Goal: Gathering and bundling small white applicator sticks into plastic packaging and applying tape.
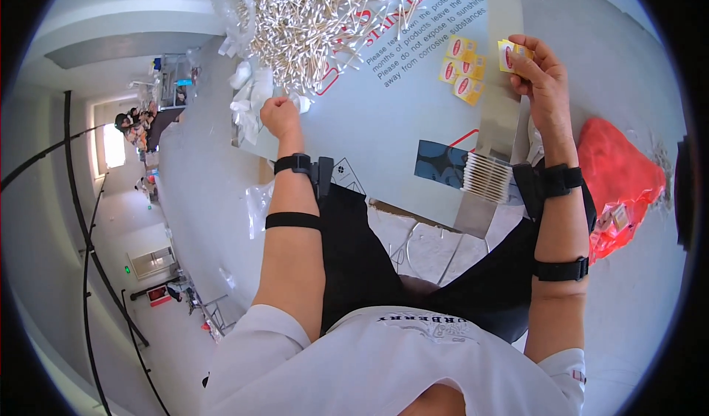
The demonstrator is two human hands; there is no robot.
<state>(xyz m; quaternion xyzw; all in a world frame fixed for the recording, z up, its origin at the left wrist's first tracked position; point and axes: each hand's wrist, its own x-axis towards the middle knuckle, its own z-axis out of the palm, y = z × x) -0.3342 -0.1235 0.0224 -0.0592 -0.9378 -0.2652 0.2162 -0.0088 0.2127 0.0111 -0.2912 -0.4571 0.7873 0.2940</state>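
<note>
My left hand point(279, 115) is closed into a fist at the near edge of a big heap of cotton swabs point(310, 17) on the grey sheet-metal table point(384, 143); whether it grips swabs is hidden. My right hand point(538, 73) pinches a small yellow packet with a red oval label point(508, 54), held up above the table's right side. Several more yellow packets point(463, 70) lie on the table just left of that hand. A neat stack of aligned swabs point(487, 176) rests in a metal holder near my right wrist.
A red plastic bag point(619, 180) lies on the floor at the right. Crumpled clear plastic bags point(247, 95) sit beside the swab heap at the table's left edge. Other people point(133, 124) work far off at the left. My dark-trousered legs are below the table edge.
</note>
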